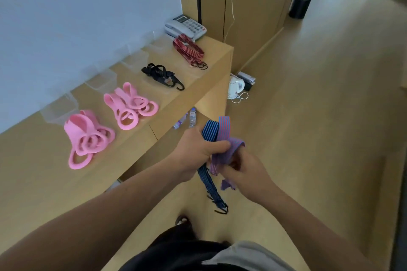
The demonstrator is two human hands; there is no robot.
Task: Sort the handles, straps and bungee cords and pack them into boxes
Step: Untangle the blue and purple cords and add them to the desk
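The blue striped bungee cord (210, 131) is clenched in the left hand (196, 149), whose fingers are curled tightly round it, with its hooked ends hanging below. Just beside it, the purple striped cord (224, 130) is pinched by the right hand (248, 171).

Just below centre, the left hand (198, 149) grips a blue striped bungee cord (210, 132) and a purple striped bungee cord (224, 127) together. The right hand (248, 174), at its 4 o'clock, pinches the purple one lower down. The blue cord hangs toward 6 o'clock, ending in dark hooks (221, 208). On the table (44, 182), two heaps of pink handles (88, 136) lie toward 9 o'clock, with black straps (160, 75) toward 11. Red striped bungee cords (188, 49) lie farther along, just beside a telephone (185, 26). Clear boxes (101, 81) line the wall. A white kettle (235, 88) stands on the floor toward 1 o'clock.
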